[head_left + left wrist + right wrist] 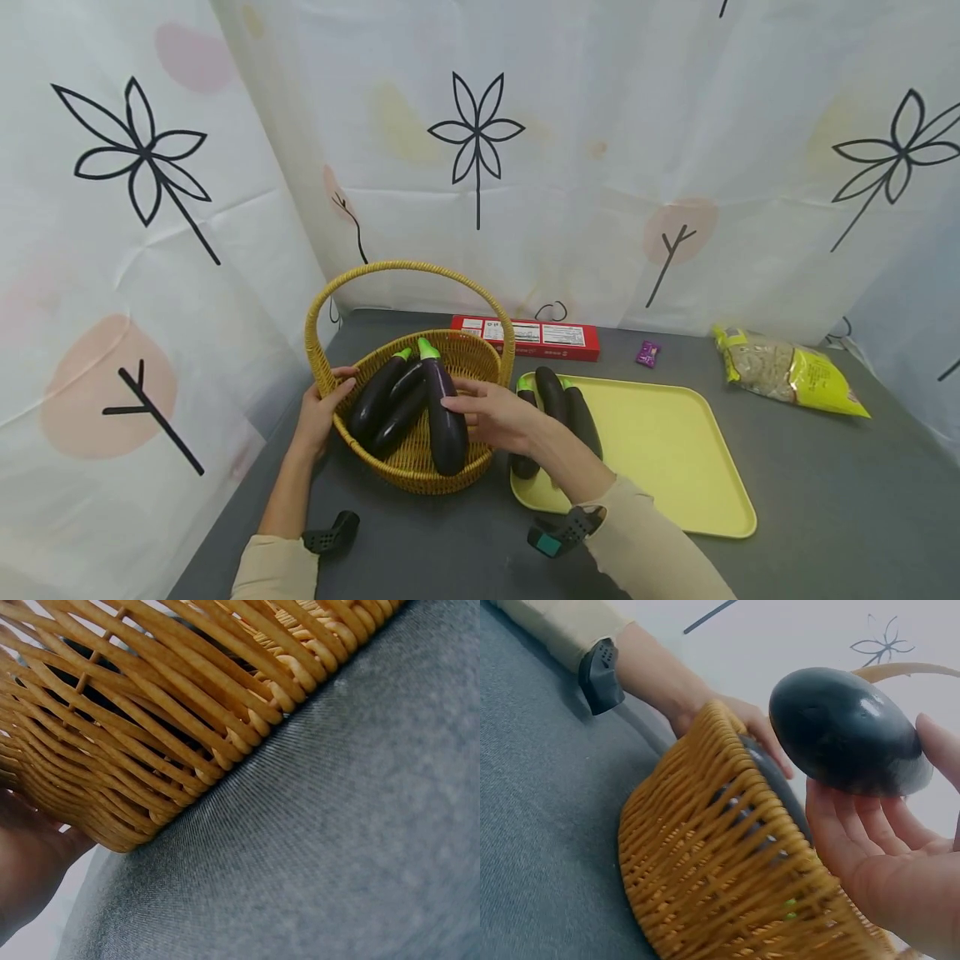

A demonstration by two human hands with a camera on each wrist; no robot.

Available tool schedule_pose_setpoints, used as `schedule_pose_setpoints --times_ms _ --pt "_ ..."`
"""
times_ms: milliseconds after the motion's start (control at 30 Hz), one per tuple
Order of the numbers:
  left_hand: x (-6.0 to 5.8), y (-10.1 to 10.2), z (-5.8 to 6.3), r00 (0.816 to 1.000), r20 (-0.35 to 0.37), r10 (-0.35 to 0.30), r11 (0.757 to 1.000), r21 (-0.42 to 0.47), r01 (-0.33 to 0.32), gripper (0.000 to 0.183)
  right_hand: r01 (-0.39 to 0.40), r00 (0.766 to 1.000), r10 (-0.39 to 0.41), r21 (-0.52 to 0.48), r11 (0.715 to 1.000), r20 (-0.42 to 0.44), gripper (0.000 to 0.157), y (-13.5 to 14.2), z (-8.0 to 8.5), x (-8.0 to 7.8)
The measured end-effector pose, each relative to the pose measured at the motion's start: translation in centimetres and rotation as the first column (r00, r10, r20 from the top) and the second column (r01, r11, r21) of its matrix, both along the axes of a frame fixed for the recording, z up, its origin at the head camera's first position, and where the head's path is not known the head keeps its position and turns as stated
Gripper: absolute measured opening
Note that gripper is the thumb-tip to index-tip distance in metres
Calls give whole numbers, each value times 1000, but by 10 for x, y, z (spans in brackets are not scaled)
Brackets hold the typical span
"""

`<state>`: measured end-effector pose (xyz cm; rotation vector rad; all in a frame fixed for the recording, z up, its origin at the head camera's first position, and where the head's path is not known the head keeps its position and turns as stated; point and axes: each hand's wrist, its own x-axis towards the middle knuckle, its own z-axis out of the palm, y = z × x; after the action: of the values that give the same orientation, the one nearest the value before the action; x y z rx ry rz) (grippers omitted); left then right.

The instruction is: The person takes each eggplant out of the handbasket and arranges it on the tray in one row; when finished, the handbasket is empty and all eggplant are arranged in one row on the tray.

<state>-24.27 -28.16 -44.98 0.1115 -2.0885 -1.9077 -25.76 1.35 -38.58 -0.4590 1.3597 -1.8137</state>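
Observation:
My right hand (498,412) holds a dark purple eggplant (444,417) with a green stem end over the wicker basket (420,481). In the right wrist view, the thumb is on one side of this eggplant (840,727) and the fingers support it from below, higher than the basket rim. My left hand (321,408) grips the basket's left rim by the foot of its arched handle (408,266). From the left wrist, part of the left hand (30,862) shows against the woven side (135,750). More eggplants (375,404) lie inside the basket's left half.
Right of the basket, a yellow tray (667,450) bears three eggplants (553,396) at its left end, partly behind the right forearm. Behind stand a red box (536,337) and a small purple packet (648,354). A yellow-and-clear bag (787,371) lies at the far right.

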Motion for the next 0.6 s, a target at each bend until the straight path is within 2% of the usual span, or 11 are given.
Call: schedule_pose_setpoints --times_ms 300,600 --pt "-2 -1 1 1000 29 -9 1000 1 9 40 -51 998 49 -36 998 -51 63 27 11 10" --pt "1 -1 0 1000 -9 -12 1000 -22 12 38 -52 994 48 -40 998 -94 69 52 12 19"
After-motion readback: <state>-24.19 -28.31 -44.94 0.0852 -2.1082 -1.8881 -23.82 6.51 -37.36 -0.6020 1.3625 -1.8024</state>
